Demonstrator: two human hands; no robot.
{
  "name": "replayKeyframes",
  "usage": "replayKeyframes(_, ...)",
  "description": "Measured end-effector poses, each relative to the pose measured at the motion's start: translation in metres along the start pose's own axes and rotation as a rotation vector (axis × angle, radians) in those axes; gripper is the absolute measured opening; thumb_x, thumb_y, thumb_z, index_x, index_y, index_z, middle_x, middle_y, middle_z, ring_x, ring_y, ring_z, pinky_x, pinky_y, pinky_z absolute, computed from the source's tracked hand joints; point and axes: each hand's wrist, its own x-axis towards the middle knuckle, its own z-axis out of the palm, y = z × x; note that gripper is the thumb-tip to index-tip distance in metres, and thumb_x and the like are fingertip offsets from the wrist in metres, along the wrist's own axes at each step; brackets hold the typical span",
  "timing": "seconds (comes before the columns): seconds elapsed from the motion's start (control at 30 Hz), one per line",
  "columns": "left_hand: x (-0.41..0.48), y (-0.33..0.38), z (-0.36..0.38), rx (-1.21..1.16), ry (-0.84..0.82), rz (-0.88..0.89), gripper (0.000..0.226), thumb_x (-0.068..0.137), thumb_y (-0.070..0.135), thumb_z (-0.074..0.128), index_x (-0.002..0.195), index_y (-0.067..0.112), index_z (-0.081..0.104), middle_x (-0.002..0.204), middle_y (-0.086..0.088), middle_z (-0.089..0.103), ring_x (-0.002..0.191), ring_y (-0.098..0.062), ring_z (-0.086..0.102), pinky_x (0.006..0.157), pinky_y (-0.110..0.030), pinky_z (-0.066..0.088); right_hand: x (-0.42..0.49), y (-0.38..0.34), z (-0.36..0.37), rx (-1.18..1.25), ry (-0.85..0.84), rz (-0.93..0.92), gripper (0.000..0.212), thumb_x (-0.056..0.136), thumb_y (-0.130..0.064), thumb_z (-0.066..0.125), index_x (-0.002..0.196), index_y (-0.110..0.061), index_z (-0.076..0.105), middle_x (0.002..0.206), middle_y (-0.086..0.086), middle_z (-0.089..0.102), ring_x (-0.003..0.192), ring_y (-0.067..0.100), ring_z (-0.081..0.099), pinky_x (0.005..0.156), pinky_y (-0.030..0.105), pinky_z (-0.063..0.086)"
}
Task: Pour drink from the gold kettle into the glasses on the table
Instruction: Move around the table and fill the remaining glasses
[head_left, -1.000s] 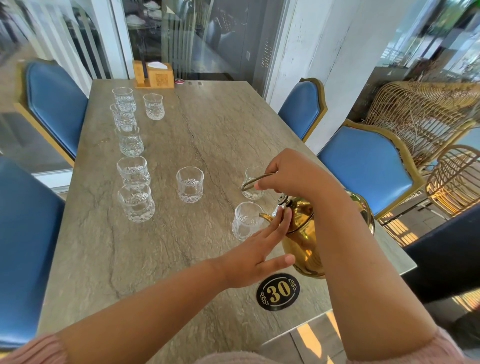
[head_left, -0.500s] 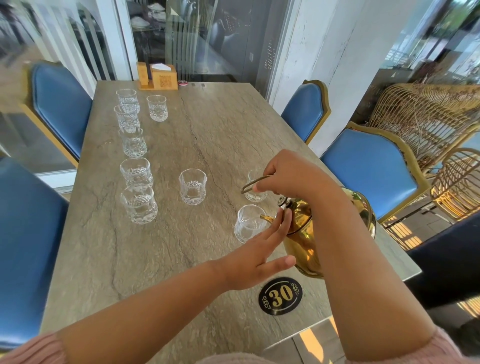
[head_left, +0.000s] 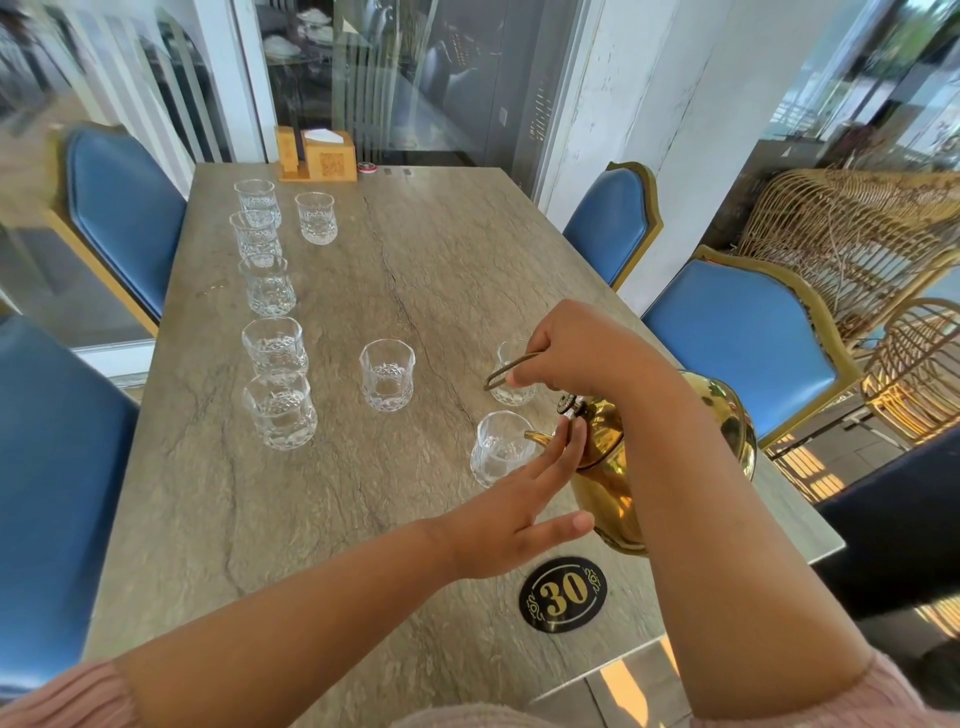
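**Pour holding steady at the near glass**

Nothing is shifting since a second ago. The left hand (head_left: 511, 514), fingers straight, is resting against the tilted gold kettle (head_left: 613, 467), whose spout is hanging over the near glass (head_left: 498, 449) on the table (head_left: 311, 519). The right hand (head_left: 576, 348) is pinching the wire handle (head_left: 501, 371). Filling is probably still going on.

The gold kettle (head_left: 608, 483), shiny and round-bellied with a thin wire handle, was held tipped toward 9 o'clock near the 4 o'clock corner of the table (head_left: 311, 519), its curved spout tip over the rim of the nearest glass (head_left: 498, 449). A second glass (head_left: 511, 384) stood upright just beyond it at 12 o'clock, and a third glass (head_left: 387, 375) stood apart at 9 o'clock of that one. Along the table's 9 o'clock edge stood a column of five glasses (head_left: 267, 286), clear and cut-patterned, with a lone glass (head_left: 316, 218) at 3 o'clock of the two farthest.
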Motion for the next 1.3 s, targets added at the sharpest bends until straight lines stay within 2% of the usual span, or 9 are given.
replayKeyframes(0.17, -0.001, 0.001, 0.0, 0.007, -0.004, 0.004, 0.077, 0.084, 0.072, 0.027, 0.137, 0.05, -0.024, 0.156, 0.012, -0.022, 0.145, -0.002, -0.01, 0.119, -0.033, 0.004, 0.0, -0.002, 0.001, -0.013, 0.002, 0.003, 0.043, 0.079, -0.022, 0.071, 0.099, 0.015, 0.064, 0.097, 0.036, 0.062, 0.065, 0.023, 0.042, 0.062, 0.031, 0.035)
replayKeyframes(0.37, -0.004, 0.001, -0.003, 0.043, -0.031, 0.008, 0.082, 0.085, 0.071, 0.027, 0.141, 0.042, -0.024, 0.156, 0.01, -0.023, 0.144, -0.003, -0.012, 0.12, -0.038, 0.005, -0.006, -0.005, 0.001, -0.018, -0.006, 0.009, 0.041, 0.079, -0.022, 0.071, 0.093, 0.017, 0.064, 0.07, 0.014, 0.047, 0.064, 0.023, 0.04, 0.059, 0.032, 0.033)
replayKeyframes(0.53, -0.006, 0.001, -0.004, 0.161, -0.042, 0.012, 0.083, 0.086, 0.07, 0.023, 0.144, 0.034, -0.025, 0.157, 0.007, -0.023, 0.143, 0.0, -0.017, 0.12, -0.043, -0.001, -0.011, -0.006, 0.005, -0.015, 0.014, 0.021, 0.041, 0.079, -0.023, 0.071, 0.096, 0.015, 0.066, 0.072, 0.024, 0.048, 0.065, 0.023, 0.042, 0.062, 0.031, 0.036)
replayKeyframes(0.7, -0.011, 0.003, -0.006, 0.239, -0.072, 0.005, 0.081, 0.087, 0.066, 0.022, 0.144, 0.032, -0.025, 0.156, 0.008, -0.021, 0.141, 0.003, -0.018, 0.119, -0.044, -0.006, -0.021, -0.006, 0.008, 0.022, 0.059, 0.048, 0.043, 0.079, -0.024, 0.071, 0.095, 0.015, 0.066, 0.071, 0.015, 0.048, 0.067, 0.022, 0.041, 0.062, 0.031, 0.034)
replayKeyframes(0.83, -0.016, 0.002, -0.007, 0.319, -0.097, 0.005, 0.08, 0.086, 0.068, 0.019, 0.142, 0.034, -0.027, 0.156, 0.009, -0.022, 0.142, 0.001, -0.014, 0.116, -0.045, -0.014, -0.033, -0.003, 0.013, 0.088, 0.134, 0.054, 0.042, 0.079, -0.024, 0.07, 0.095, 0.015, 0.066, 0.082, 0.036, 0.057, 0.067, 0.021, 0.041, 0.063, 0.031, 0.033)
replayKeyframes(0.93, -0.02, 0.002, -0.007, 0.423, -0.119, 0.011, 0.08, 0.082, 0.072, 0.015, 0.14, 0.038, -0.028, 0.156, 0.007, -0.021, 0.142, 0.0, -0.005, 0.111, -0.042, -0.022, -0.046, 0.001, 0.018, 0.091, 0.231, 0.061, 0.039, 0.079, -0.026, 0.068, 0.088, 0.011, 0.069, 0.073, 0.029, 0.055, 0.062, 0.022, 0.041, 0.06, 0.032, 0.036)
replayKeyframes(1.03, -0.025, 0.004, -0.009, 0.532, -0.141, -0.014, 0.079, 0.085, 0.067, 0.019, 0.143, 0.036, -0.024, 0.156, 0.007, -0.02, 0.144, -0.005, 0.01, 0.107, -0.039, -0.026, -0.061, 0.008, 0.027, 0.168, 0.329, 0.081, 0.029, 0.08, -0.027, 0.068, 0.088, 0.001, 0.074, 0.088, 0.024, 0.068, 0.066, 0.02, 0.051, 0.063, 0.035, 0.047)
replayKeyframes(1.2, -0.036, 0.01, -0.006, 0.65, -0.164, -0.039, 0.08, 0.081, 0.071, 0.014, 0.145, 0.037, -0.019, 0.156, 0.007, -0.02, 0.144, -0.006, -0.006, 0.11, -0.048, -0.023, -0.093, 0.016, 0.041, 0.362, 0.461, 0.096, 0.024, 0.081, -0.029, 0.069, 0.088, -0.006, 0.076, 0.08, 0.018, 0.071, 0.064, 0.019, 0.055, 0.064, 0.033, 0.047)
replayKeyframes(1.3, -0.044, 0.018, -0.001, 0.657, -0.146, -0.046, 0.08, 0.076, 0.075, 0.011, 0.142, 0.043, -0.022, 0.153, 0.01, -0.025, 0.146, -0.008, 0.0, 0.111, -0.046, -0.023, -0.114, 0.02, 0.045, 0.548, 0.558, 0.129, 0.021, 0.081, -0.029, 0.071, 0.094, -0.014, 0.076, 0.064, -0.006, 0.065, 0.054, 0.008, 0.053, 0.058, 0.028, 0.047)
